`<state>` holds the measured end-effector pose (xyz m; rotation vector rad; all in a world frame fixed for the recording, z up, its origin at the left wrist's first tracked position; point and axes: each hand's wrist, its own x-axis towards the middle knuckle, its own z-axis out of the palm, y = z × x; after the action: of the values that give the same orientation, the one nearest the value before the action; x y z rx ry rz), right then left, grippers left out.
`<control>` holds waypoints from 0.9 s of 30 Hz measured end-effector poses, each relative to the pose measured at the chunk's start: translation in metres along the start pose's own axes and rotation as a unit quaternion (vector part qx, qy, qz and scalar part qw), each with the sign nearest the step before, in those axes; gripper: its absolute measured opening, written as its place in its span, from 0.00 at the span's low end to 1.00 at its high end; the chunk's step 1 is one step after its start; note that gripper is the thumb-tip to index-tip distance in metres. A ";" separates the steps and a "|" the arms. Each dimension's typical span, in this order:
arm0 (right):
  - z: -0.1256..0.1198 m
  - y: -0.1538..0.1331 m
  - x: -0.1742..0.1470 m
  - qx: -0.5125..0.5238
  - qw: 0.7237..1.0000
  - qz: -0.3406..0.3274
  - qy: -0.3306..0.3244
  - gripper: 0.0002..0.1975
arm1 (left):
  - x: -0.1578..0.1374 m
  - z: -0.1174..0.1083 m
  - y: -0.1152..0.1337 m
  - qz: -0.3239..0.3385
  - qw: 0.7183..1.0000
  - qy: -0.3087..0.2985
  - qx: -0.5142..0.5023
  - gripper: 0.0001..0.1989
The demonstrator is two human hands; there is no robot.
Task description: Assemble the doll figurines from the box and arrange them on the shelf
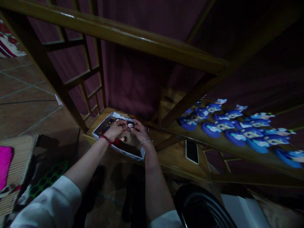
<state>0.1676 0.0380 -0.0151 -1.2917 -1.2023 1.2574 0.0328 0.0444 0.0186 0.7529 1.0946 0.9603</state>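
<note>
Over a shallow white cardboard box [129, 152] on the low wooden shelf, both my hands meet around a small figurine [130, 125] with dark hair and a white face. My left hand [116, 129], with a red beaded bracelet at the wrist, has its fingers on the figurine's left side. My right hand [140, 130], wearing a thin light bracelet, grips it from the right. Inside the box lies another small dark-haired figurine [123, 139], beside red pieces, and more small figures show partly behind my left hand.
A phone [192, 152] lies on the shelf to the right. Several blue-haired figurines [222, 126] stand on a higher shelf. A wooden rail [118, 33] crosses above my hands. Below right is a round black object [201, 205]; at left, a pink cloth [5, 164] lies on a ribbed surface.
</note>
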 end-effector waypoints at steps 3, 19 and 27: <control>0.001 -0.001 0.000 0.004 1.000 -0.003 -0.002 0.27 | 0.000 -0.003 -0.002 -0.004 1.000 -0.026 -0.008 0.11; 0.007 -0.006 0.001 0.036 0.999 0.010 -0.019 0.22 | 0.004 -0.013 -0.007 0.035 0.998 -0.049 -0.015 0.15; 0.011 -0.009 0.003 0.035 0.999 -0.031 0.008 0.19 | -0.001 -0.015 0.000 0.021 0.999 -0.034 -0.010 0.13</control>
<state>0.1566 0.0418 -0.0069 -1.2031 -1.1692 1.2312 0.0182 0.0439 0.0149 0.7903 1.0123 0.9728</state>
